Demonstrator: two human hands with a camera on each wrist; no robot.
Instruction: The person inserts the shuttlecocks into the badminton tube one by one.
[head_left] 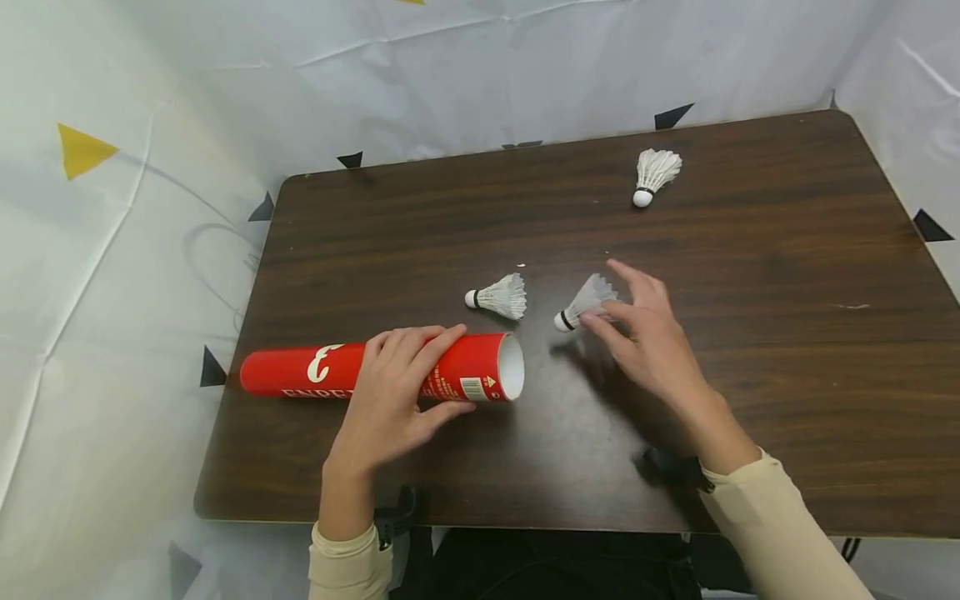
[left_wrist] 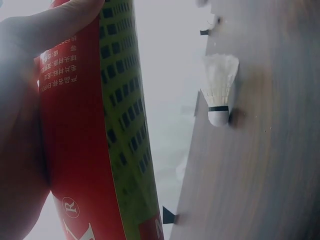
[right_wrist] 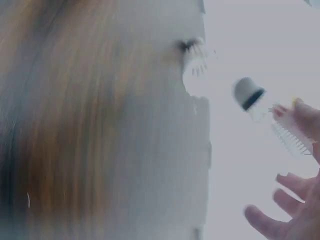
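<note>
My left hand (head_left: 393, 396) grips a red shuttlecock tube (head_left: 288, 371) that lies sideways near the table's front left, its open white-lined end facing right. In the left wrist view the tube (left_wrist: 75, 135) also shows a green patterned band. Between thumb and fingers, my right hand (head_left: 652, 346) pinches a white shuttlecock (head_left: 588, 298) by its feathers, cork pointing left toward the tube. The right wrist view shows this shuttlecock's dark-banded cork (right_wrist: 247, 92). A second shuttlecock (head_left: 501, 297) rests on the table just behind the tube's mouth, cork to the left.
Farther back, a third shuttlecock (head_left: 656, 177) lies near the far edge of the dark wooden table (head_left: 787, 333). White sheeting (head_left: 450, 83) with black and yellow triangles hangs behind and at both sides.
</note>
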